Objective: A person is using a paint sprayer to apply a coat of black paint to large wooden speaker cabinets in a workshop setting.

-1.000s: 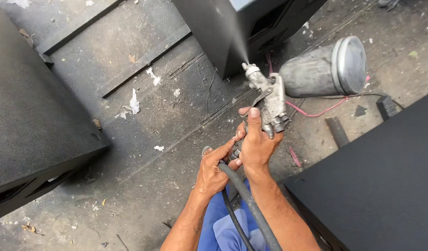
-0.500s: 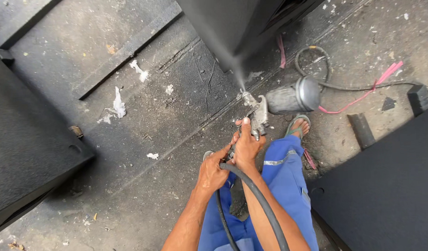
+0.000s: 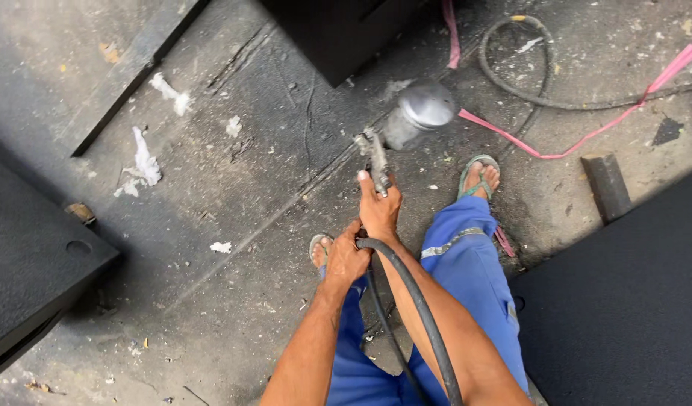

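Right hand clenched on grey metal spray gun, pointing straight ahead; left hand just behind, gripping black rubber hose.

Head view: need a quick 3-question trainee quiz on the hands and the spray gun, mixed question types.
1. True or false: the right hand grips the spray gun.
2. What does the left hand hold? A) the black hose B) the pink cord C) a white scrap
3. Fill in: the gun's metal cup points toward the black ____ at the top of the view.

Key: 1 true; 2 A; 3 cabinet.
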